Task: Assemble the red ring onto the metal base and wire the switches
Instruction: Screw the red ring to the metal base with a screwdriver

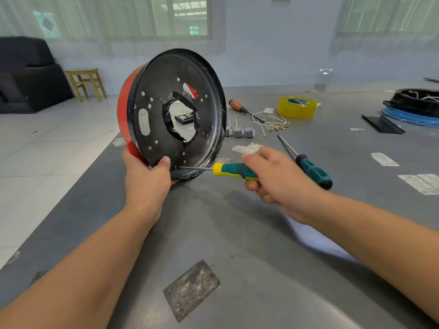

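Left hand point(145, 179) grips lower rim of metal base point(178, 115), stood on edge on table point(237, 233); red ring point(124, 108) already sits on its far side. Right hand point(273, 176) curls round screwdriver point(232, 170), tip at hole just beside left thumb. Fastening seems under way. Switches point(240, 132) and wires point(273, 123) lie beyond right hand, untouched; wiring not yet done.

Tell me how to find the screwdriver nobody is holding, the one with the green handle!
Start at the big black metal base standing on edge on the grey table. Look right, past the right hand turning a yellow-and-green screwdriver. Just behind that hand lies the loose screwdriver, flat on the table, with a dark green and black handle and no yellow on it.
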Demonstrator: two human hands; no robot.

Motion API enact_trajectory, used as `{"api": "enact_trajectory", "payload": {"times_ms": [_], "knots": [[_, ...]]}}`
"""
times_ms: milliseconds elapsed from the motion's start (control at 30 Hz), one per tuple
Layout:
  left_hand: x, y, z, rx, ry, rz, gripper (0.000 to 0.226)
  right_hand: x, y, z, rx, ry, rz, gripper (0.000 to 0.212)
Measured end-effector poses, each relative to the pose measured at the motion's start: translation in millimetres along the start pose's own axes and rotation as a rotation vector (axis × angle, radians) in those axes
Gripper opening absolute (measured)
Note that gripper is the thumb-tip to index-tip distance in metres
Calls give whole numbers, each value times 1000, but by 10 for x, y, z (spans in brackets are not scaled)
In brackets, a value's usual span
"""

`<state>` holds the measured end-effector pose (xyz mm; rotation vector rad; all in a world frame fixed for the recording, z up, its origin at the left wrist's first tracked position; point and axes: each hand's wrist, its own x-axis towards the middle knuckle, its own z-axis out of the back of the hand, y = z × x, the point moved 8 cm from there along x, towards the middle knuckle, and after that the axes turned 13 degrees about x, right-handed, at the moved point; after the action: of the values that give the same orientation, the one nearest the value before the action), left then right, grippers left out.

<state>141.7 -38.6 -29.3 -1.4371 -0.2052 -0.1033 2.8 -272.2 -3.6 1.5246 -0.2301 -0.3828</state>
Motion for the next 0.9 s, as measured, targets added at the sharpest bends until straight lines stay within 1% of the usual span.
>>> {"api": "enact_trajectory", "payload": {"times_ms": [33, 67, 100, 133, 167, 200, 233, 267, 300, 333, 367, 400, 433, 467, 500, 567, 600, 633, 667, 733, 900], "knots": [[2, 7, 10, 2, -12, -2, 57, -34, -147, -65, 272, 19, -222, 25], [6, 12, 22, 4, -24, -4, 60, -56, -199, -97, 391, 29, -312, 30], [8, 17, 33, 1, -33, -4, 62, -43, -178, -90, 341, 50, -294, 39], [11, 22, 38, -1, -38, -4, 62, -7, -84, -37, 103, 59, -155, 48], [12, 22, 35, 0, -37, -7, 60, -3, 95, 2, -260, 46, 69, 57], [12, 20, 29, 6, -32, -11, 58, -41, 269, -45, -628, 57, 308, 60], [12, 21, 25, 12, -27, -12, 57, -80, 342, -128, -973, 89, 481, 59], [15, 24, 18, 18, -22, -13, 57, -106, 360, -210, -1232, 116, 599, 56], [18, 30, 13, 23, -16, -12, 56, -118, 349, -267, -1390, 132, 675, 53], [25, 37, 10, 28, -11, -12, 54, -109, 333, -283, -1440, 135, 711, 51], [32, 41, 7, 35, -9, -12, 51, -97, 312, -277, -1391, 140, 706, 51], [35, 41, 5, 45, -6, -12, 49, -95, 299, -263, -1260, 145, 667, 49], [33, 36, 2, 55, -2, -14, 49, -84, 283, -241, -1074, 149, 593, 47], [32, 31, -1, 62, 0, -16, 51, -43, 247, -208, -863, 154, 472, 44], [30, 29, -5, 66, 1, -17, 52, 12, 167, -156, -621, 165, 298, 43], [16, 27, -11, 81, 2, -20, 54, 28, -93, -120, -151, 200, -128, 43], [10, 19, -13, 86, 2, -22, 55, -12, -182, -154, -5, 229, -280, 43], [5, 13, -14, 85, 3, -25, 55, -47, -231, -190, 80, 256, -369, 42], [2, 8, -16, 82, 3, -28, 55, -66, -251, -211, 111, 276, -405, 41], [-9, -3, -16, 69, -1, -33, 52, -53, -231, -198, 62, 273, -358, 43], [-15, -10, -17, 37, -4, -36, 51, -13, -69, -146, -347, 217, 11, 43]]}}
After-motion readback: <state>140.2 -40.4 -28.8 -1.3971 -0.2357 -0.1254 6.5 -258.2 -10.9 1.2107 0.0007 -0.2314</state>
